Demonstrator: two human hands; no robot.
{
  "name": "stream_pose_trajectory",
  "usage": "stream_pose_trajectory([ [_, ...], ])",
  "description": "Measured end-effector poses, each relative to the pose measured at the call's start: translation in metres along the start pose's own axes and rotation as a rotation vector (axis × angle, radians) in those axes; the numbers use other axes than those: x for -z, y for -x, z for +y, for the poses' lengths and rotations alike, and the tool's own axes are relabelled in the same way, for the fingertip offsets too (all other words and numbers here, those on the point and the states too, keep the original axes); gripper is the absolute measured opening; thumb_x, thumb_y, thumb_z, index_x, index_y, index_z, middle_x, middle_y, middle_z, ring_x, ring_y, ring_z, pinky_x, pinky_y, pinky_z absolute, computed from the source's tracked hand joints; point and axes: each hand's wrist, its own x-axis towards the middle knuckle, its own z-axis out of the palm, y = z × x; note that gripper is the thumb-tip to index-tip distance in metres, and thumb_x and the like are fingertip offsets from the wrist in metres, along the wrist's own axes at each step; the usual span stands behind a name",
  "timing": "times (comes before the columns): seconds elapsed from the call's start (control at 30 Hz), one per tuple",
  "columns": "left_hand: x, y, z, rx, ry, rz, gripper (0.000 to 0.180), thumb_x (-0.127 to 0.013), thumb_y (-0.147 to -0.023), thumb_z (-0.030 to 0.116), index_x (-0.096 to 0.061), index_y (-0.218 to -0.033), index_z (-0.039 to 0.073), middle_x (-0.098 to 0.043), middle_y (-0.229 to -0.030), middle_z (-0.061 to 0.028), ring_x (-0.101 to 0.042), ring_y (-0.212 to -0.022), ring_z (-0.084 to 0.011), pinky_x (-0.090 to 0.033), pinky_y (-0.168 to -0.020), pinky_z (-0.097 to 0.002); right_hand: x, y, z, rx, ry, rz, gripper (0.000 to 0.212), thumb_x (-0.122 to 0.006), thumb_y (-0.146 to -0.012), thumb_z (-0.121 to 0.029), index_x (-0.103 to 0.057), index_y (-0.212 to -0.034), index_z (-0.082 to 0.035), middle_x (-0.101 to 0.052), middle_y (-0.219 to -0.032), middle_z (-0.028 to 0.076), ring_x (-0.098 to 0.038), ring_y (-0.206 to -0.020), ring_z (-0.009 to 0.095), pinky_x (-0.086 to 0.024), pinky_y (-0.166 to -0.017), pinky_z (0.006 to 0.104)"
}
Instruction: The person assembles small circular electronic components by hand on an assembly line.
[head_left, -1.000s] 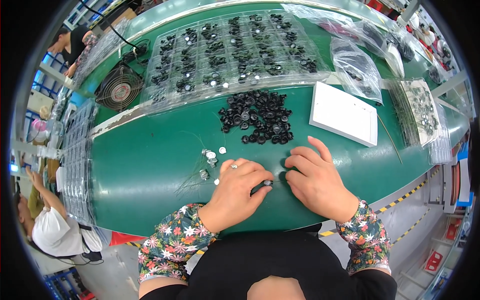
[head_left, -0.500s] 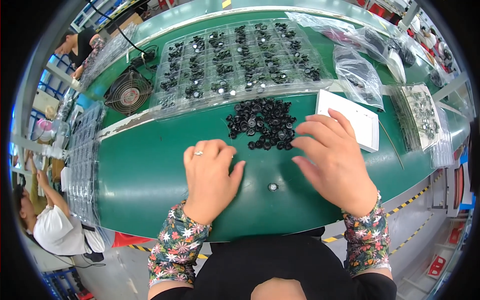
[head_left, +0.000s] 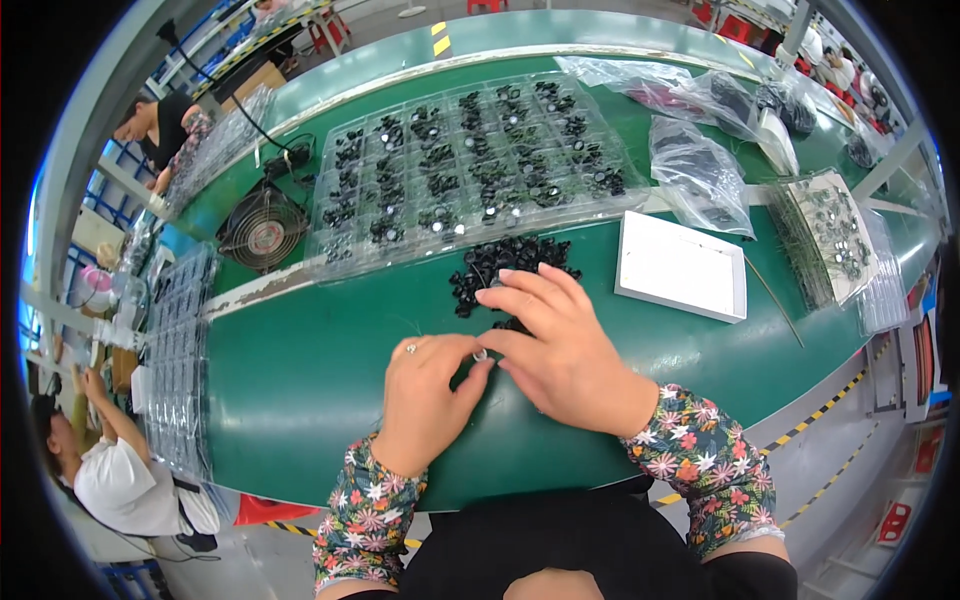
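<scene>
My left hand [head_left: 430, 395] is closed, pinching a small round pale-rimmed part [head_left: 481, 355] between thumb and forefinger. Right beside it, my right hand [head_left: 565, 360] has its forefinger tip against the part, while its other fingers stretch apart over the near side of a pile of small black round parts [head_left: 475, 280]. That hand hides some of the pile and the table under it. What the pinched part looks like in detail is too small to tell.
A clear compartment tray [head_left: 470, 150] full of black parts lies beyond the pile. To the right are a white box lid [head_left: 680, 270], a thin stick [head_left: 775, 300], plastic bags [head_left: 700, 175] and stacked trays [head_left: 825, 240]. A fan [head_left: 263, 228] stands left; two people work farther left.
Both hands have come together near the pile, the right moving left. The left has closed on a small part. The single part on the table no longer shows. The view has shifted slightly.
</scene>
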Motion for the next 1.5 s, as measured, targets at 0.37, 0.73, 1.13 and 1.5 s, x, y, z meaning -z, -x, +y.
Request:
stream_pose_trajectory([
  [0.37,-0.001,0.004,0.003,0.213,0.612,0.041,0.015,-0.074,-0.076,0.002,-0.070,-0.090,0.001,-0.070,-0.090,-0.0103,-0.067,-0.078,-0.0192,-0.052,-0.074,-0.0270,-0.001,0.003,0.000,-0.049,-0.013,0.105,0.016,-0.074,-0.070,-0.007,-0.065,-0.083,-0.009,-0.059,-0.118,0.006,-0.048,-0.122,0.031,-0.032,-0.105,0.0519],
  [0.73,-0.007,0.009,-0.010,0.474,1.290,-0.025,0.020,-0.062,-0.084,-0.010,-0.067,-0.102,-0.003,-0.065,-0.105,-0.0111,-0.063,-0.090,-0.0153,-0.052,-0.080,-0.0251,0.002,0.002,-0.004,-0.069,-0.045,0.118,0.016,-0.073,-0.069,-0.006,-0.063,-0.082,-0.009,-0.058,-0.119,0.007,-0.048,-0.122,0.032,-0.033,-0.104,0.0527],
  [1.13,-0.008,0.009,-0.007,0.431,1.319,0.003,0.022,-0.064,-0.083,-0.009,-0.061,-0.104,-0.001,-0.063,-0.098,-0.0062,-0.060,-0.089,-0.0112,-0.051,-0.082,-0.0240,0.003,0.000,-0.008,-0.032,-0.038,0.130,0.015,-0.071,-0.070,-0.005,-0.063,-0.082,-0.007,-0.057,-0.121,0.009,-0.048,-0.122,0.033,-0.032,-0.104,0.0538],
  [1.5,-0.007,0.010,-0.004,0.505,1.383,0.007,0.020,-0.066,-0.082,-0.010,-0.064,-0.101,-0.003,-0.065,-0.094,-0.0063,-0.062,-0.086,-0.0108,-0.053,-0.079,-0.0229,0.002,0.001,-0.013,-0.001,0.017,0.159,0.013,-0.070,-0.071,-0.007,-0.064,-0.082,-0.005,-0.058,-0.118,0.009,-0.048,-0.122,0.033,-0.030,-0.104,0.0557],
])
